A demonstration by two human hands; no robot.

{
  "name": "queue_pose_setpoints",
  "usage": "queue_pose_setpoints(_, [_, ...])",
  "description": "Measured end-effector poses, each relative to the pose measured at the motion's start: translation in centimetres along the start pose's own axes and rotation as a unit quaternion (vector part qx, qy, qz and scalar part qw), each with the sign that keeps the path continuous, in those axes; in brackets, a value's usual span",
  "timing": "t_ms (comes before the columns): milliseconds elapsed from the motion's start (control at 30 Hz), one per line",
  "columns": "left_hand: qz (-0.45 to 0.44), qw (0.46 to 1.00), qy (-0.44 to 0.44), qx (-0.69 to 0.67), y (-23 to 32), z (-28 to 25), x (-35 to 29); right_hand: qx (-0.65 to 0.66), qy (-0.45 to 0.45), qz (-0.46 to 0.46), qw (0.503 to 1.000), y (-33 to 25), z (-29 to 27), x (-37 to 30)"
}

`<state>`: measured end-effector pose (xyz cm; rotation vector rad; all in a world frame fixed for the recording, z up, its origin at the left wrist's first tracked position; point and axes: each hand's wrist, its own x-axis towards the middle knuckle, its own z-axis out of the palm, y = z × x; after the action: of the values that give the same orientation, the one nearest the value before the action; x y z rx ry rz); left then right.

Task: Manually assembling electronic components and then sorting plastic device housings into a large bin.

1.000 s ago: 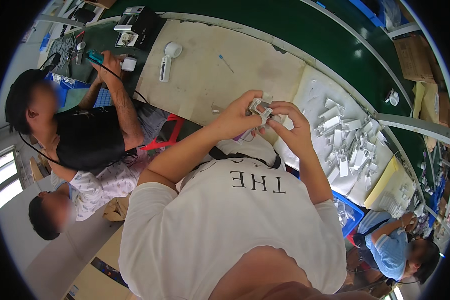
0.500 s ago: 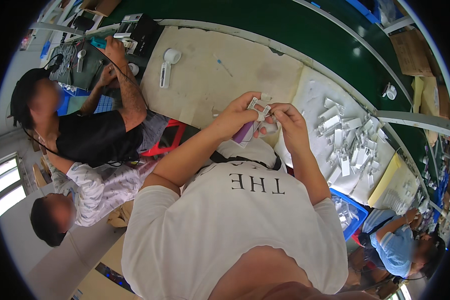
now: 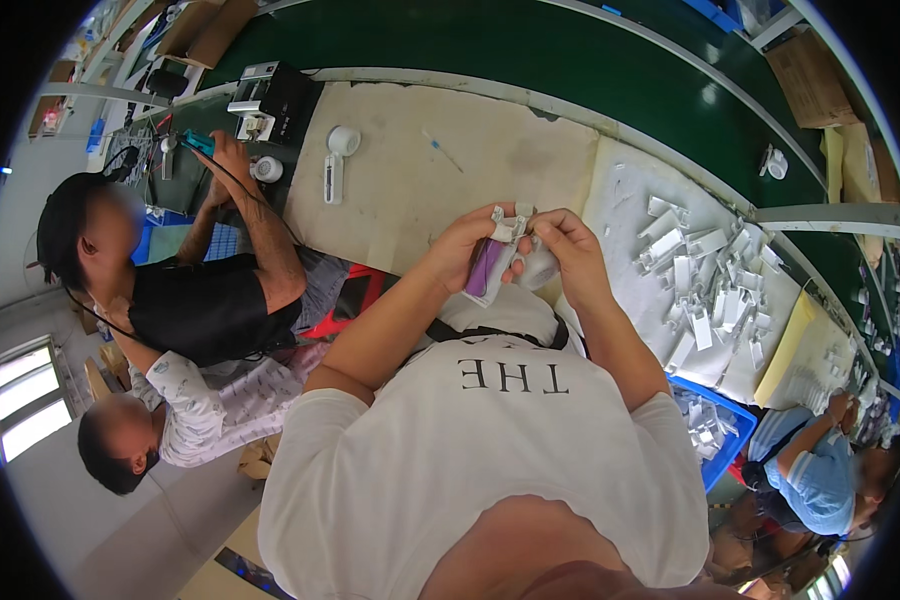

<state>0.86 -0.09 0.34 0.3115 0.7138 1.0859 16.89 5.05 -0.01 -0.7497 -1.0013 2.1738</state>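
My left hand is closed round a slim white plastic casing with a purple cylinder-like piece showing along it. The casing tilts, its bracket-like upper end pointing away from my body. At that end, the thumb and fingers of my right hand are pinched together; whatever lies between their tips is too small to make out. A pale round part hangs between the two hands, just below the right fingers. Both hands are above the near edge of the beige worktop.
A white round-headed device and a thin pen-like tool lie on the worktop. Right are piled white casings and a blue bin of parts. A black machine stands left, near a co-worker holding a teal tool.
The casing has been turned in my left hand, so more of the purple piece shows. Both hands sit slightly lower in the picture. At left, the co-worker's hands and teal tool have shifted.
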Motion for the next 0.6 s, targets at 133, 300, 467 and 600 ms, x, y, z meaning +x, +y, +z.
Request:
queue_pose_setpoints(133, [-0.01, 0.999, -0.032, -0.036, 0.0, -0.2, 0.2, 0.03, 0.002, -0.011, 1.0, 0.6, -0.1, 0.1])
queue_pose_setpoints(300, [-0.016, 0.998, -0.029, -0.057, -0.3, -0.7, 0.6, 0.032, 0.021, -0.015, 0.999, 0.9, -0.2, 0.2])
queue_pose_setpoints(467, [-0.029, 0.997, -0.034, -0.064, -0.5, -0.9, 0.9, 0.019, 0.046, -0.025, 0.998, 1.0, -0.3, 0.0])
queue_pose_setpoints(600, [-0.017, 0.998, -0.034, -0.049, -0.8, -1.3, 1.1, 0.025, 0.05, -0.02, 0.998, 0.4, 0.2, -0.2])
